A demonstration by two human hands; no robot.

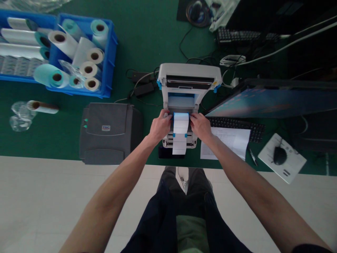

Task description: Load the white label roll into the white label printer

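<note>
A white label printer [190,72] stands on the green table with its lid raised. Inside it sits a roll of white labels [181,118], and its strip [179,144] runs forward between two blue guides and over the front edge. My left hand [160,126] is closed at the left end of the roll, its fingertips partly hidden inside the printer. At the opposite end, my right hand [201,127] is closed with thumb and fingers against the roll's side. What exactly the fingertips touch is hard to see.
A dark grey printer [106,119] stands at left, with blue bins [113,59] of film and label rolls behind. To the right are a printed sheet [228,142], keyboard [259,130], monitor [263,100], pen [252,156] and mouse [279,155]. Cables and black adapters [144,89] lie behind.
</note>
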